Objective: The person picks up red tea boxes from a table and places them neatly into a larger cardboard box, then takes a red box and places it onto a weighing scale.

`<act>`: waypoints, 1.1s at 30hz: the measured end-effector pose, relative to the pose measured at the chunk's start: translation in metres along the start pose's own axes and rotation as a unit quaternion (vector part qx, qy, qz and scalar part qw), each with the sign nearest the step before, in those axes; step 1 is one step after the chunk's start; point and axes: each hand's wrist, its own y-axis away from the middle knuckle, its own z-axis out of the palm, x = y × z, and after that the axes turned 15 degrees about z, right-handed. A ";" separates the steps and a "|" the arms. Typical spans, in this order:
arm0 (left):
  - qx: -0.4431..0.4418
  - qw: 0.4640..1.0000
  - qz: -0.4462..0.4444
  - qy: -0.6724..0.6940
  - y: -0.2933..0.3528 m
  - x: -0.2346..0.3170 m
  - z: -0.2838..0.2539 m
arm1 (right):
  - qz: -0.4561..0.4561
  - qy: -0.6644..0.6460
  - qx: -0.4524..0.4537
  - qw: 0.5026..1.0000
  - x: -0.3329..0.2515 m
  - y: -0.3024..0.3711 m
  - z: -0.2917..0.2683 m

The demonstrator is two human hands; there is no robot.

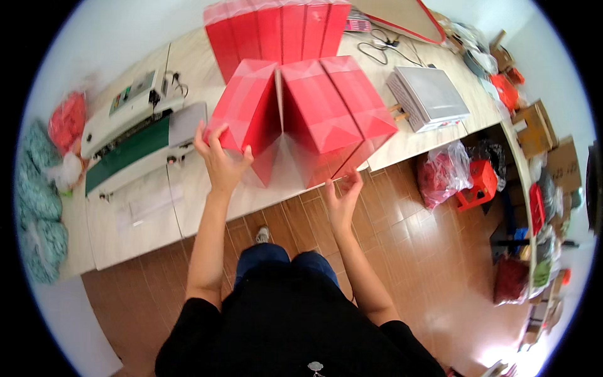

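Three red boxes in clear, shiny wrap stand on the near part of the table. The left box (246, 94) leans apart from the middle box (320, 107), leaving a narrow wedge between them; the right box (359, 94) stands close beside the middle one. My left hand (223, 160) grips the near end of the left box, fingers at its outer side and thumb on its front. At the lower near edge of the other two, my right hand (344, 198) has its fingers curled against the wrap. Just what its fingertips pinch is partly hidden.
Behind stands a row of several red boxes (276, 28). A sealing machine with a green belt (129, 154) occupies the table's left, a silver metal case (430, 97) its right. Black cables (380, 47) lie farther back. A red stool (478, 185) and bagged goods (443, 173) are underneath.
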 end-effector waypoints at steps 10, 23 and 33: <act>0.001 0.997 -0.044 0.068 -0.021 -0.121 -0.040 | -0.032 0.092 0.051 0.994 0.002 -0.019 0.038; -0.169 0.977 0.040 0.123 -0.041 -0.150 -0.098 | -0.045 0.059 0.142 0.987 0.002 -0.030 0.060; -0.506 0.851 0.136 -0.042 -0.111 -0.095 -0.083 | -0.075 0.068 0.194 0.976 0.014 -0.034 0.059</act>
